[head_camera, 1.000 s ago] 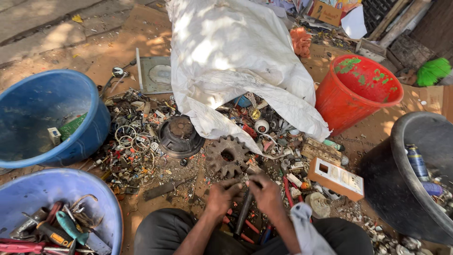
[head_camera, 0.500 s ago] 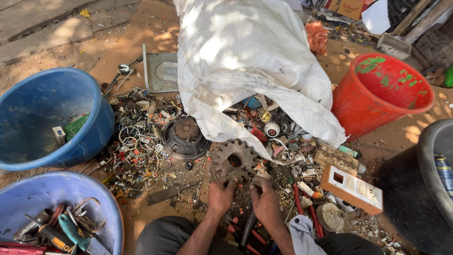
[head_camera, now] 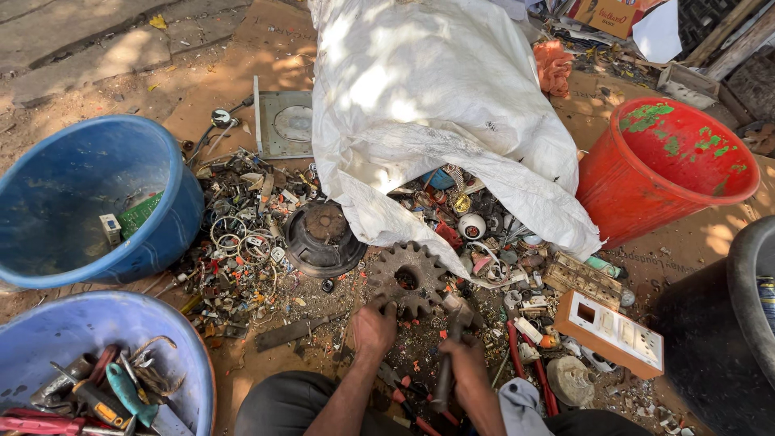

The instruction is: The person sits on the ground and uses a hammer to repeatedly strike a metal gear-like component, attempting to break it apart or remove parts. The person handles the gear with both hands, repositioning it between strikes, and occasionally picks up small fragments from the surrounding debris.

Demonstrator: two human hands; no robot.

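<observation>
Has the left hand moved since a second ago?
Yes. The left hand has reached forward off the tool to the rusty gear.

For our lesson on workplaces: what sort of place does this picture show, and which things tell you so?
Probably an outdoor scrap-sorting spot. A white sack spills mixed metal and electrical scrap onto bare ground, a rusty gear wheel lies by the left hand, and tubs such as the blue tub hold sorted pieces.

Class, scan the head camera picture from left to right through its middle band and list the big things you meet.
Blue tub → round dark metal disc → rusty gear wheel → white sack → red bucket → black tub.
</observation>
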